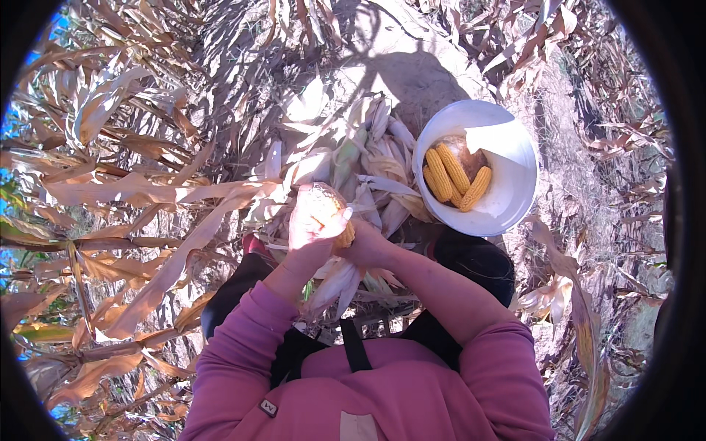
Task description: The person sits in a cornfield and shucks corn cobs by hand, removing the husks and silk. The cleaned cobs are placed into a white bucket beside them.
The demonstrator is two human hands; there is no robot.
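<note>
My left hand [309, 228] is closed around a yellow corn cob [345, 235], whose lower end shows beside the thumb. Bright sun washes out the upper part of this hand and the cob's top. My right hand [364, 244] is right up against the cob's lower end, its fingers mostly hidden; the husk there hangs loose beneath. Pale dry corn husks [376, 151] lie heaped just beyond both hands. To the right stands a white bucket [512, 192], holding several husked yellow corn cobs [456, 167] with a brownish patch behind them.
Dry corn stalks and leaves [110, 191] crowd the left side, some reaching close to my left forearm. More dry leaves [573, 316] lie at the right. My dark-clad knee [482, 268] is just below the bucket. Sunlit bare soil [412, 44] stretches ahead.
</note>
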